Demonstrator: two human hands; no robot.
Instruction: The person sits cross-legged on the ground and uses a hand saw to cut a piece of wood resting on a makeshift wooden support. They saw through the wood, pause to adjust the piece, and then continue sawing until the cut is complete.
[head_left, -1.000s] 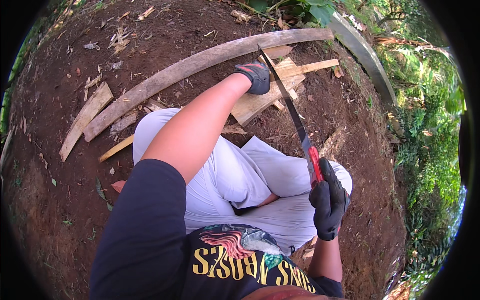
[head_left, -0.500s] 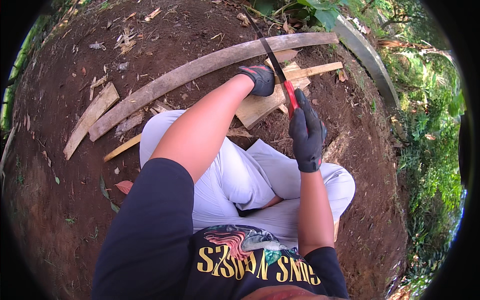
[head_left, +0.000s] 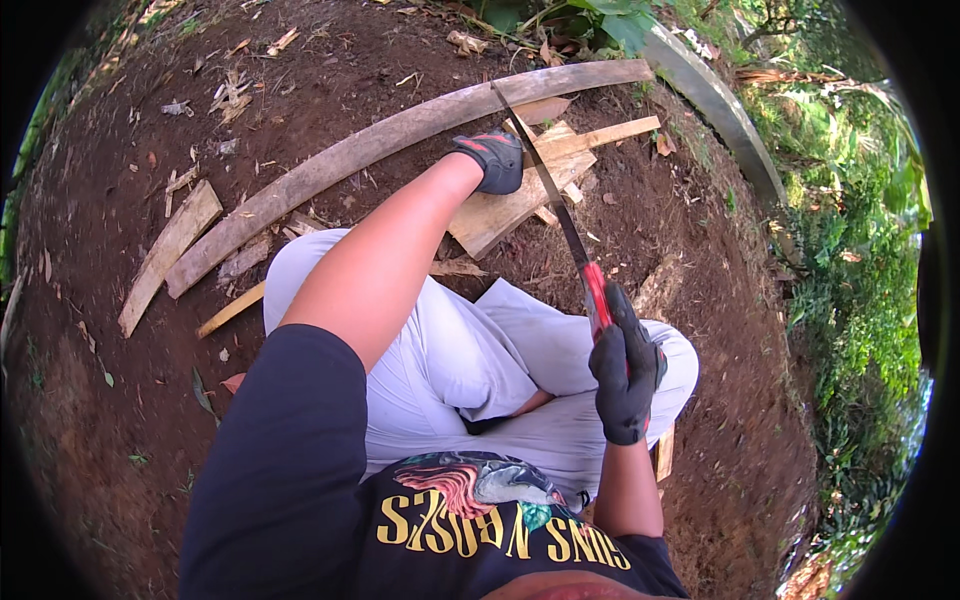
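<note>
I sit cross-legged on bare earth in pale trousers. My left hand (head_left: 492, 160), in a black glove with red marks, presses down on a short pale wooden board (head_left: 505, 205) lying on the ground ahead of my knees. My right hand (head_left: 625, 375), in a black glove, grips the red handle of a hand saw (head_left: 548, 190). The thin dark blade runs up and away across the board, just right of my left hand, over a narrow pale strip (head_left: 600, 135).
A long curved grey plank (head_left: 330, 165) lies across the dirt beyond the board. Shorter wood offcuts (head_left: 165, 250) lie at the left. A curved grey edge (head_left: 720, 105) and green plants border the right side.
The saw went forward half a second ago, with my right hand near the board. Now my right hand has drawn the saw back toward my knee. My left hand stays on the board.
</note>
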